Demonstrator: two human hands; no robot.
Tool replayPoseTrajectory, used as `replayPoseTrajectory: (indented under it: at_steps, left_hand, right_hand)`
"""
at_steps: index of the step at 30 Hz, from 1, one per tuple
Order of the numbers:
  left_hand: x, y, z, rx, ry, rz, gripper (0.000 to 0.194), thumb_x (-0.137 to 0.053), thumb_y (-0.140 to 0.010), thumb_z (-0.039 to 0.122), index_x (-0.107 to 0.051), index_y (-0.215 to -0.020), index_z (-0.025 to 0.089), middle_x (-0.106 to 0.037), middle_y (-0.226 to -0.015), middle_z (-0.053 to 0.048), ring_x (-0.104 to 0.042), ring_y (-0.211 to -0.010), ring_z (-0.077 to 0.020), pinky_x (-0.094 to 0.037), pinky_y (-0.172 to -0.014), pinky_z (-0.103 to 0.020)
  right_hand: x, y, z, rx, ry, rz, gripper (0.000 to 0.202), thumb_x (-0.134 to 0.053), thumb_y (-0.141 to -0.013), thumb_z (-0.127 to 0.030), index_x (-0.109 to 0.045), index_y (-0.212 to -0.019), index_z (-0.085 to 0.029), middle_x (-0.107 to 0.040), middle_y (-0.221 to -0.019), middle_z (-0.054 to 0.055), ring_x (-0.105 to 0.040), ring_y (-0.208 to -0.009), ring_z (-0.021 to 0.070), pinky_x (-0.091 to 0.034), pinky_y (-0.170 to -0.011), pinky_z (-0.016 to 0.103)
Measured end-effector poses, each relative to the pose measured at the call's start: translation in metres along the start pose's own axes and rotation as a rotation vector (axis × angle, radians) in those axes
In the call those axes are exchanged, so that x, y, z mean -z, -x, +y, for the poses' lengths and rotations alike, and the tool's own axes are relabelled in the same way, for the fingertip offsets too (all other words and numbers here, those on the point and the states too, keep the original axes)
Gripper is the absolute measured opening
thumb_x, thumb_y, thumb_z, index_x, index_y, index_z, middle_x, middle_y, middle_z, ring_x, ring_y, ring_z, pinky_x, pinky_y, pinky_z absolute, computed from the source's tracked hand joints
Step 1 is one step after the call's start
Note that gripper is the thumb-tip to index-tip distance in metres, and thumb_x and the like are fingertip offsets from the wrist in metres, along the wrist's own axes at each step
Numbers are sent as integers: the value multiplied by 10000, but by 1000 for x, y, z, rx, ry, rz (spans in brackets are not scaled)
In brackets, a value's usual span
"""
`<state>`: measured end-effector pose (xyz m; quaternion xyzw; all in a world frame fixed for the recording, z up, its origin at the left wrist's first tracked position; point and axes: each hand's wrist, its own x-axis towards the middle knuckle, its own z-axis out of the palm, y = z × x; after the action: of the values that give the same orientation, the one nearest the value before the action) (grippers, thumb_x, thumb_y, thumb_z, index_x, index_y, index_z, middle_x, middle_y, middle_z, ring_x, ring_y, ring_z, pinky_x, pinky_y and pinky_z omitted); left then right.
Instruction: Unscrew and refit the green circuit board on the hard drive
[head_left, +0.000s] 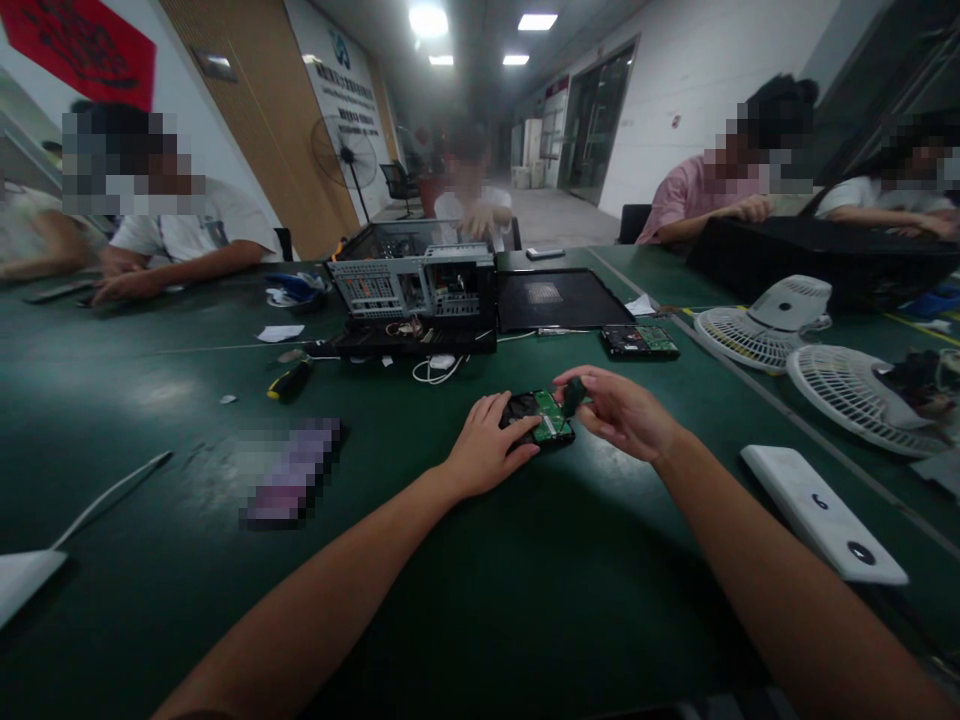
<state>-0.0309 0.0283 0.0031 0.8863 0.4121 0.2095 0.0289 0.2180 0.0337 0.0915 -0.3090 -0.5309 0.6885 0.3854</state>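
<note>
Green and black, the drive (550, 408) is seen in the head view near the middle of the tabletop (480, 620), with a second drive (640, 343) placed at two o'clock from it and a computer case (412, 285) between ten and eleven. It is steadied by the left hand (484, 440), fingers spread across it. By the right hand's (626, 410) fingers a dark-handled tool (574, 396), apparently a screwdriver, is pinched, pointed down toward the four o'clock end; tip contact cannot be told. Ideally, the shaft should be held upright and pressure applied straight down.
</note>
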Motion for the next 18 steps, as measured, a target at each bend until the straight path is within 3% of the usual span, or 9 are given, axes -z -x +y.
replayPoseTrajectory:
  at_steps: [5,10,13,18]
  left_hand:
    - [2,0,1,20,21,-24,468,-565,-1006,526,-561,-1453,389,-293,-1646,-72,-269,-1498,-374,-256,-1207,-612]
    - [2,0,1,25,15,-25,480,-577,-1003,520,-547,-1465,393,-286,-1649,-61,-256,-1504,-364,-251,-1214,-601]
    - [2,0,1,22,8,-22,477,-580,-1002,519,-555,-1459,386,-288,-1646,-64,-263,-1497,-369,-252,-1213,-600]
    - [3,0,1,14,3,-28,472,-567,-1008,516,-555,-1459,377,-291,-1637,-78,-264,-1495,-377,-256,-1210,-599]
  right_hand:
    - [13,2,-7,43,59,109,219,-666,-902,-321,-754,-1070,-209,-720,-1050,74,-397,-526,57,-277,-422,238]
    - [18,4,-8,61,139,131,165,-734,-859,-296,-763,-999,-213,-728,-1066,61,-496,-688,107,-396,-559,246]
    - [19,4,-7,52,90,130,115,-731,-863,-289,-726,-944,-207,-731,-1089,69,-518,-719,112,-415,-604,248]
    - [23,3,-8,33,31,138,113,-716,-830,-263,-677,-923,-211,-714,-1000,54,-467,-645,103,-357,-546,242]
